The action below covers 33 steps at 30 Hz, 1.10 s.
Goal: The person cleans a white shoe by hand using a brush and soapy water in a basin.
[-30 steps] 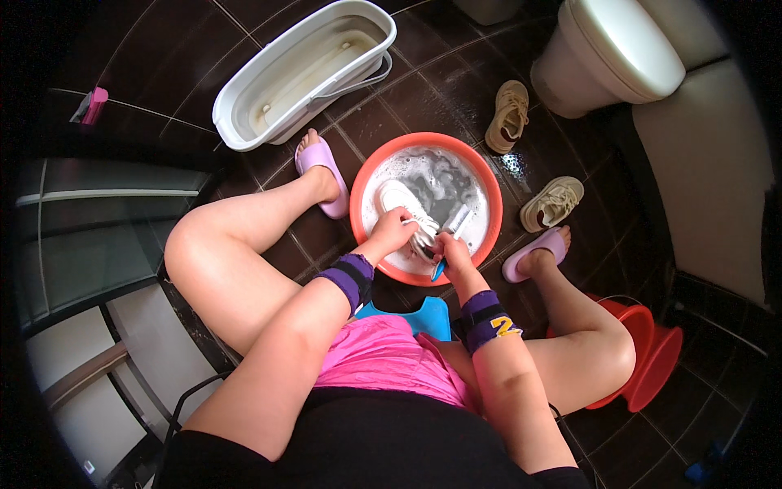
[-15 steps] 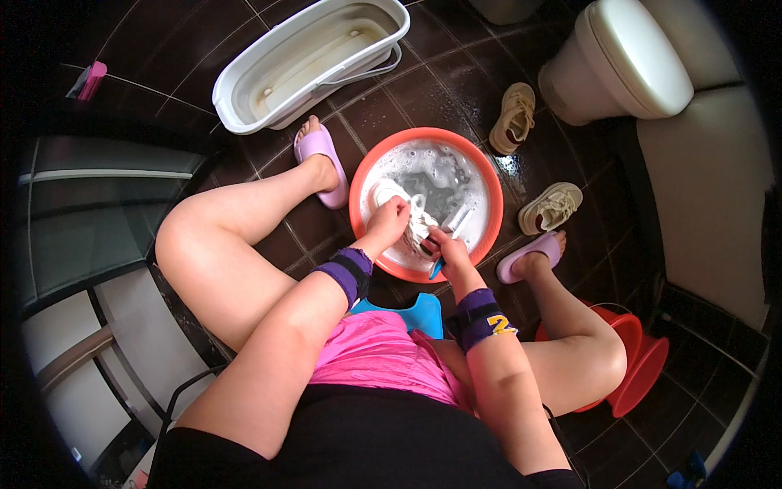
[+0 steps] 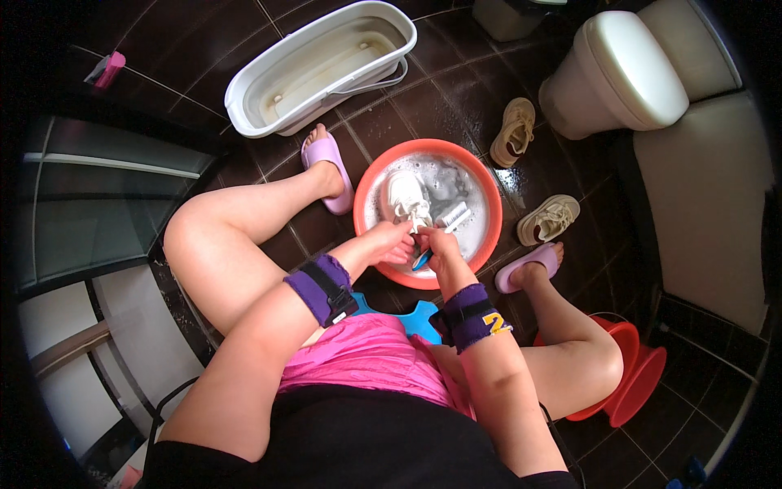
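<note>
A red-orange basin [image 3: 367, 259] of soapy water stands between my feet. In it a white lace-up shoe [image 3: 406, 194] rests with its toe pointing away from me. My left hand [image 3: 391, 242] is at the near end of the shoe, fingers curled and fingertips pinched at the laces [image 3: 417, 220]. Close against it, my right hand [image 3: 441, 247] has a scrub brush in its grip. The white brush head [image 3: 453, 215] juts out beyond the hand over the suds, bristles showing, and the blue handle end [image 3: 422, 260] sticks out below the fingers.
A long white bucket [image 3: 252, 122] with a wire handle stands at the far left. Two cream shoes [image 3: 513, 133] lie on the dark wet tiles right of the basin. There is a toilet [image 3: 627, 73] at the far right, and red buckets [image 3: 623, 375] beside my right leg.
My left hand has drawn back toward me, to the shoe's near end. More of the shoe's toe and the brush head show now. The whole view has shifted slightly.
</note>
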{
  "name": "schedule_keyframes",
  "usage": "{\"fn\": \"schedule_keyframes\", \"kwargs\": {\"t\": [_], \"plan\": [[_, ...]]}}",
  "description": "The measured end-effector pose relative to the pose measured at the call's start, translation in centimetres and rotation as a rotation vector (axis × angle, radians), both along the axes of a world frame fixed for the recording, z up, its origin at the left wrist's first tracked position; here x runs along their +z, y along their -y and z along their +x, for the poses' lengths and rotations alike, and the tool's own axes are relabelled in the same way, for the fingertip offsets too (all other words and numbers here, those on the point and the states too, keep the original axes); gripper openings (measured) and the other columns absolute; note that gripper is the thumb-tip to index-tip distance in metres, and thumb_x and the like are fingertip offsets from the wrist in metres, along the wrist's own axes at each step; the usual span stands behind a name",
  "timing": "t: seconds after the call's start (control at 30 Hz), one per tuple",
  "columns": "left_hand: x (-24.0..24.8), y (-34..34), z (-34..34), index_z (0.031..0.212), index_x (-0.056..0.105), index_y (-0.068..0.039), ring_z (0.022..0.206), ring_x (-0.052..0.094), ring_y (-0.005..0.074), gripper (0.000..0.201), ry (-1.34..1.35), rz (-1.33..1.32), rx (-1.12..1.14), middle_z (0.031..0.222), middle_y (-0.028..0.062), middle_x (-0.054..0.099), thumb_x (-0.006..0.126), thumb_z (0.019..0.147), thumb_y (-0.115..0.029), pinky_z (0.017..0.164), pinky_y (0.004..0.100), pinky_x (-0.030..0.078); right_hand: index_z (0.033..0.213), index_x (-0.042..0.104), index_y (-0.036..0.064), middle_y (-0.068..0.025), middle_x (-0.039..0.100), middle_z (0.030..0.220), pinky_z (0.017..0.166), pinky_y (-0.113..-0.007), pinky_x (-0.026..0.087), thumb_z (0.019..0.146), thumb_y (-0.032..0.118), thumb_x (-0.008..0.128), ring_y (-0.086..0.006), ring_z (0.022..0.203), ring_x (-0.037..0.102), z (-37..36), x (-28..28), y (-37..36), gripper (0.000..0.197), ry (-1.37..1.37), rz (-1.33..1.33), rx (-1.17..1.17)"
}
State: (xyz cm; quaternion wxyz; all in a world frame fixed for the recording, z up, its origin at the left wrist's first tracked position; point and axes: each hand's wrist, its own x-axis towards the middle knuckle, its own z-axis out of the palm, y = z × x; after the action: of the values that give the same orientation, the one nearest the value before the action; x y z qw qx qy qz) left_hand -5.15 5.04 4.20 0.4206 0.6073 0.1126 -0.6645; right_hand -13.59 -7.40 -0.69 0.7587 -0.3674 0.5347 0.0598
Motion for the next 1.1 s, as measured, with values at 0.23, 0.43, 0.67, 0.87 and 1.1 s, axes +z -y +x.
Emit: {"fn": "schedule_keyframes", "kwargs": {"t": [0.23, 0.43, 0.67, 0.87, 1.1], "plan": [[-1.8, -0.1, -2.4, 0.116, 0.052, 0.006, 0.1, 0.06, 0.0241, 0.059, -0.285, -0.456, 0.579, 0.107, 0.0155, 0.061, 0.041, 0.097, -0.049, 0.086, 0.0392, 0.051, 0.103, 0.053, -0.0046, -0.0107, 0.062, 0.082, 0.038, -0.013, 0.04, 0.093, 0.005, 0.051, -0.0122, 0.052, 0.055, -0.3, 2.0, -1.1, 0.013, 0.033, 0.412, -0.359], [-2.4, 0.9, -1.7, 0.118, 0.051, -0.009, 0.069, 0.062, 0.0213, 0.05, -0.289, -0.325, 0.739, 0.088, 0.0091, 0.062, 0.052, 0.091, -0.05, 0.059, 0.0399, 0.058, 0.108, 0.052, -0.003, -0.0116, 0.061, 0.097, 0.068, -0.026, 0.058, 0.095, 0.006, 0.049, -0.0187, 0.083, 0.065, -1.4, 4.0, -2.8, 0.017, 0.243, 0.699, -0.417], [-3.2, -0.6, -2.0, 0.128, 0.049, -0.009, 0.088, 0.064, 0.0261, 0.051, -0.256, -0.462, 0.756, 0.11, 0.0109, 0.063, 0.04, 0.097, -0.049, 0.071, 0.0372, 0.054, 0.103, 0.056, 0.0048, -0.0043, 0.062, 0.076, 0.045, -0.022, 0.04, 0.093, 0.024, 0.059, -0.0121, 0.061, 0.057, -2.8, 7.1, -3.2, 0.022, 0.123, 0.309, 0.108], [1.1, 0.5, -0.2, 0.133, 0.045, -0.006, 0.111, 0.059, 0.0262, 0.047, -0.188, -0.311, 0.81, 0.125, 0.0123, 0.058, 0.027, 0.103, -0.038, 0.096, 0.0402, 0.048, 0.13, 0.043, 0.0001, -0.0196, 0.064, 0.106, 0.081, -0.04, 0.049, 0.096, 0.036, 0.052, -0.0335, 0.089, 0.064, -4.9, 6.4, -0.5, 0.051, 0.281, -0.893, 0.348], [-1.5, -2.6, 0.0, 0.134, 0.044, -0.004, 0.114, 0.057, 0.0256, 0.048, -0.184, -0.162, 0.851, 0.126, 0.0133, 0.057, 0.025, 0.104, -0.035, 0.099, 0.0399, 0.046, 0.148, 0.03, 0.0227, -0.0276, 0.053, 0.127, 0.099, -0.039, 0.041, 0.098, 0.028, 0.047, -0.0402, 0.119, 0.052, -2.4, 11.7, -6.0, 0.053, 0.215, -0.684, 0.82]]}}
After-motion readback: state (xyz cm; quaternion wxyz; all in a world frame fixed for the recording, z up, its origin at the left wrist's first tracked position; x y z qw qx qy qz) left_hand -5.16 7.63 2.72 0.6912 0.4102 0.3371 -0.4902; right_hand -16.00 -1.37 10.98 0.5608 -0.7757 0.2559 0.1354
